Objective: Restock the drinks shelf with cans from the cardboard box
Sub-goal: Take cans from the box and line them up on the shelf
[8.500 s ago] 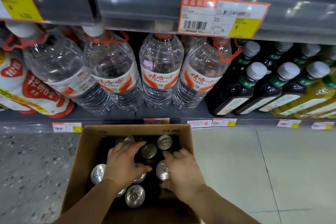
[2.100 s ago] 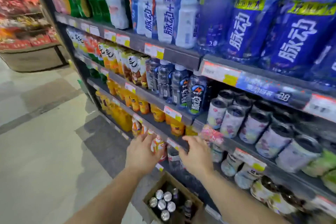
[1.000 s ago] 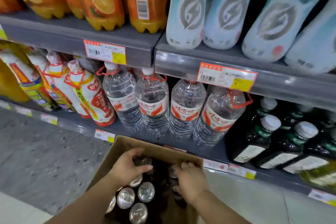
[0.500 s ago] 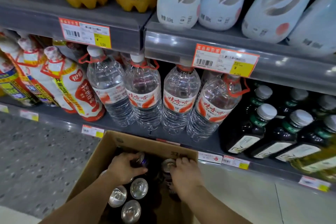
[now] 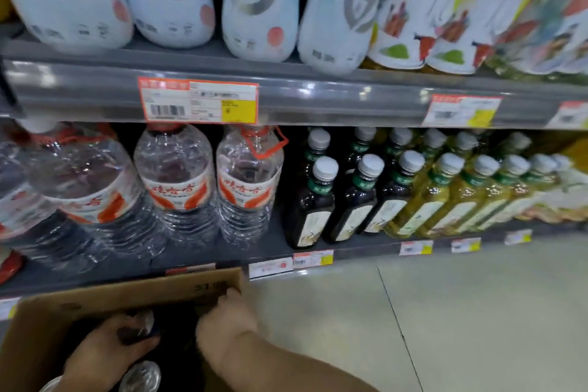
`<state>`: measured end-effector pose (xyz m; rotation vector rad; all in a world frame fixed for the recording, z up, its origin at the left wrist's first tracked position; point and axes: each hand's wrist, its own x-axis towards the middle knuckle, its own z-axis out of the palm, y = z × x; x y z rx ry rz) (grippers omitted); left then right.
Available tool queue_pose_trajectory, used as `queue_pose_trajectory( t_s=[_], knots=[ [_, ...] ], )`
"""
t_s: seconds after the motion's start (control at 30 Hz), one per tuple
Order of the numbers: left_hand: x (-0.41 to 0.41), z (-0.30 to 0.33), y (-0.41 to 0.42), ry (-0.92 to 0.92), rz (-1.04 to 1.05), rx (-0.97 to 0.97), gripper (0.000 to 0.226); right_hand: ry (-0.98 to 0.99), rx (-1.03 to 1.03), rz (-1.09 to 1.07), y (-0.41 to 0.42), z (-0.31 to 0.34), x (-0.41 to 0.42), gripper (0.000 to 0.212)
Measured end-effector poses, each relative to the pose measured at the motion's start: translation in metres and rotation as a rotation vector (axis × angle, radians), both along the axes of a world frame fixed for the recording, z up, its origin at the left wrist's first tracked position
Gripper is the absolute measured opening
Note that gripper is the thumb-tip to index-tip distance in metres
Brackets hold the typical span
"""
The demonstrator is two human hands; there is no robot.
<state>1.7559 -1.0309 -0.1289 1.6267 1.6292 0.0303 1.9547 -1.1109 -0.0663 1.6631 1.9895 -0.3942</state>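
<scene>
An open cardboard box [image 5: 105, 297] stands on the floor at the lower left, against the bottom shelf. My left hand [image 5: 101, 352] is inside it, closed around a dark can [image 5: 140, 326] with a silver top that is tilted toward the shelf. Below that hand the silver lid of another can [image 5: 143, 375] shows. My right hand [image 5: 227, 320] reaches into the box's far right corner with its fingers curled down over something dark. What those fingers hold is hidden.
The bottom shelf [image 5: 222, 251] carries large water bottles [image 5: 178, 181], dark bottles [image 5: 313, 200] and yellow-green bottles [image 5: 445, 197]. The shelf above [image 5: 318, 95] holds big white bottles [image 5: 257, 0]. Pale tiled floor [image 5: 461, 312] lies to the right of the box.
The view has swung right and nearer to the shelf. My left hand has tipped a can up from among the others. My right hand has moved to the box's far right corner.
</scene>
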Motion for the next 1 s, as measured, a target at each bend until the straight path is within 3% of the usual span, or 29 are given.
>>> queue_pose_trajectory(
  t_s=[0.1,0.23,0.37,0.5,0.73,0.87,1.0],
  knots=[
    [0.006,-0.002,-0.005,0.065,0.005,0.032,0.062,0.075,0.03,-0.066,0.004,-0.006,0.0,0.032],
    [0.022,0.021,-0.024,0.174,0.015,0.188,0.06,0.127,0.153,0.003,0.001,0.002,0.001,0.034],
    [0.017,0.051,-0.032,0.048,0.073,0.225,0.059,0.505,0.278,-0.198,0.0,0.022,0.005,0.052],
    [0.008,0.099,-0.03,-0.09,0.157,0.237,0.053,0.927,0.261,-0.517,0.006,0.05,0.007,0.058],
    [-0.007,0.237,-0.047,-0.082,0.232,0.205,0.055,1.006,0.145,-0.651,0.001,0.166,-0.005,0.06],
    [-0.01,0.332,-0.062,-0.12,0.24,0.203,0.05,1.019,0.156,-0.686,-0.007,0.259,-0.015,0.061],
    [-0.015,0.435,-0.069,-0.093,0.211,0.214,0.059,0.989,0.193,-0.651,-0.012,0.368,-0.017,0.065]
  ],
)
